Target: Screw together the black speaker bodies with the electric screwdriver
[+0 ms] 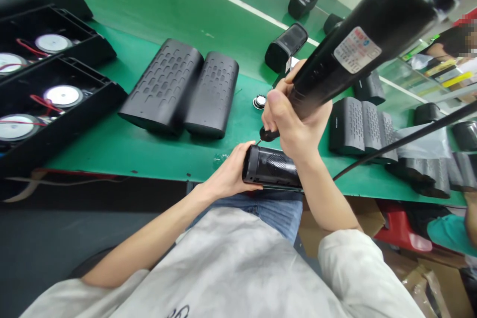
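My left hand grips a black cylindrical speaker body with a perforated grille, holding it lying on its side just above the green mat. My right hand is wrapped around a black electric screwdriver, which has a white label and a thin cable. Its slim bit points down and left, its tip ending at the near end of the speaker body by my left fingers. A small round speaker driver lies on the mat beyond my hands.
Two black perforated speaker housings lie on the green workbench mat. Black trays of round drivers with red wires stand at the left. Several more housings sit at the right, beside a glass partition and a co-worker's arm.
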A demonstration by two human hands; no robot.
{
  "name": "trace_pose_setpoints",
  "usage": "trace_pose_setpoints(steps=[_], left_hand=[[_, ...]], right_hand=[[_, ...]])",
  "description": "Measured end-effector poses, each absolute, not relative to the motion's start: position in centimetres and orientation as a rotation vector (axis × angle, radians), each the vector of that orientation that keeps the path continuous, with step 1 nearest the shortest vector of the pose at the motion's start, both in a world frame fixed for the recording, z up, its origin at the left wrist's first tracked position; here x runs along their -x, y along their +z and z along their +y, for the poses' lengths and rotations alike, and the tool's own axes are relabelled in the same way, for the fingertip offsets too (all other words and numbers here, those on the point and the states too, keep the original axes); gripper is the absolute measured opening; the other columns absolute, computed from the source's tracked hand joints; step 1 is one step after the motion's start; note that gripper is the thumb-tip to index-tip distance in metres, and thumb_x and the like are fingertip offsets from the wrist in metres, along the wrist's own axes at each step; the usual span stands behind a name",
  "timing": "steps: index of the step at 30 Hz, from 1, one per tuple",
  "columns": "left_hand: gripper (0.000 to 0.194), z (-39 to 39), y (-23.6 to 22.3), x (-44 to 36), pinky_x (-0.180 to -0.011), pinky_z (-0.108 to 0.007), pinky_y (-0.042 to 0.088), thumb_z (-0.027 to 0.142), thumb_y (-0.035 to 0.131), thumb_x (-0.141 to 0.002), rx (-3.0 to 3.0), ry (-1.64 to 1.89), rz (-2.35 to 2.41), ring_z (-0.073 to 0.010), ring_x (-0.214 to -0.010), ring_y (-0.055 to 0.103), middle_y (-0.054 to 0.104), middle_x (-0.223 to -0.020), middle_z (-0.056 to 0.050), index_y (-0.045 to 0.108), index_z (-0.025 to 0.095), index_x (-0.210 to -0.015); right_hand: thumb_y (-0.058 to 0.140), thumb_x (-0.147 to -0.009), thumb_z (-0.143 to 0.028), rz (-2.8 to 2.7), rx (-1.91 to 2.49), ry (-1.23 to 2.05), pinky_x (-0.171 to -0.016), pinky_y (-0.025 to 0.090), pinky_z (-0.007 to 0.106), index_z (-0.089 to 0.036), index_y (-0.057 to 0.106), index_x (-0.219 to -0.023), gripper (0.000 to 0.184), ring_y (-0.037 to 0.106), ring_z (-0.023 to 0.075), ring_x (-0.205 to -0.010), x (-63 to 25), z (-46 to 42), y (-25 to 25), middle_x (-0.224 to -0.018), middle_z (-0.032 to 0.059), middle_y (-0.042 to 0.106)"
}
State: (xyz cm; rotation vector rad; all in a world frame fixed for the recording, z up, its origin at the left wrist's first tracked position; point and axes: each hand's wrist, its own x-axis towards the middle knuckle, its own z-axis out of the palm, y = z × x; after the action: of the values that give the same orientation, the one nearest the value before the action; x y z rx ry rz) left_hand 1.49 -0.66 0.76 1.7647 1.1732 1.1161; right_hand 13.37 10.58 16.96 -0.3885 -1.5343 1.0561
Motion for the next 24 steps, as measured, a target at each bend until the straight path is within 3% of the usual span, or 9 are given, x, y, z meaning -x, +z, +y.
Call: trace_pose_setpoints(steps=[4, 8, 14, 18, 21, 24], left_hand=[[0.126, -0.5, 0.7, -1.4, -0.133, -0.071, 0.053, 0.049, 0.110, -0.079, -1.769, 1.104, 1.179, -0.0479, -0.159, 0.060, 0.055, -0.170, -0.020, 0.033, 0.032, -0.178], [0.128, -0.5, 0.7, -1.3, -0.133, -0.069, 0.054, 0.051, 0.108, -0.081, -1.805, 1.098, 1.197, -0.0477, -0.158, 0.061, 0.054, -0.170, -0.020, 0.030, 0.032, -0.180], [0.131, -0.7, 0.6, -1.3, -0.135, -0.070, 0.051, 0.051, 0.108, -0.082, -1.841, 1.089, 1.213, -0.0490, -0.161, 0.058, 0.053, -0.172, -0.021, 0.026, 0.032, -0.182], [0.130, -0.7, 0.7, -1.1, -0.136, -0.071, 0.050, 0.055, 0.105, -0.084, -1.840, 1.060, 1.219, -0.0491, -0.163, 0.057, 0.052, -0.173, -0.022, 0.025, 0.032, -0.183], [0.129, -0.8, 0.8, -1.0, -0.138, -0.071, 0.049, 0.057, 0.105, -0.085, -1.842, 1.047, 1.224, -0.0492, -0.165, 0.056, 0.051, -0.175, -0.022, 0.025, 0.032, -0.184], [0.130, -0.8, 1.0, -1.0, -0.137, -0.071, 0.049, 0.056, 0.104, -0.085, -1.841, 1.034, 1.232, -0.0492, -0.164, 0.056, 0.051, -0.175, -0.023, 0.023, 0.032, -0.184]], right_hand=[[0.085, -0.105, -0.065, -1.603, 0.472, 1.012, -0.052, 0.054, 0.027, -0.031, 0.059, -0.114, 0.044, 0.058, 0.0108, -0.056, -13.9, 11.0, 17.4, -0.076, -0.0083, 0.058], [0.094, -0.098, -0.064, -1.684, 0.647, 0.890, -0.065, 0.065, 0.031, -0.032, 0.062, -0.123, 0.051, 0.076, 0.0180, -0.079, -15.8, 11.4, 19.1, -0.087, -0.0047, 0.066], [0.093, -0.101, -0.057, -1.578, 0.712, 0.649, -0.072, 0.067, 0.032, -0.032, 0.061, -0.125, 0.047, 0.080, 0.0197, -0.087, -19.2, 14.2, 20.9, -0.090, -0.0036, 0.067], [0.089, -0.106, -0.052, -1.466, 0.728, 0.490, -0.066, 0.062, 0.030, -0.032, 0.058, -0.123, 0.040, 0.075, 0.0175, -0.074, -21.3, 18.9, 21.5, -0.081, -0.0067, 0.060], [0.085, -0.108, -0.051, -1.404, 0.620, 0.380, -0.052, 0.047, 0.027, -0.031, 0.055, -0.117, 0.037, 0.055, 0.0126, -0.052, -22.1, 21.6, 21.3, -0.073, -0.0105, 0.051], [0.087, -0.105, -0.058, -1.424, 0.557, 0.390, -0.045, 0.040, 0.030, -0.035, 0.057, -0.115, 0.039, 0.045, 0.0119, -0.047, -22.0, 22.7, 20.7, -0.074, -0.0101, 0.054]])
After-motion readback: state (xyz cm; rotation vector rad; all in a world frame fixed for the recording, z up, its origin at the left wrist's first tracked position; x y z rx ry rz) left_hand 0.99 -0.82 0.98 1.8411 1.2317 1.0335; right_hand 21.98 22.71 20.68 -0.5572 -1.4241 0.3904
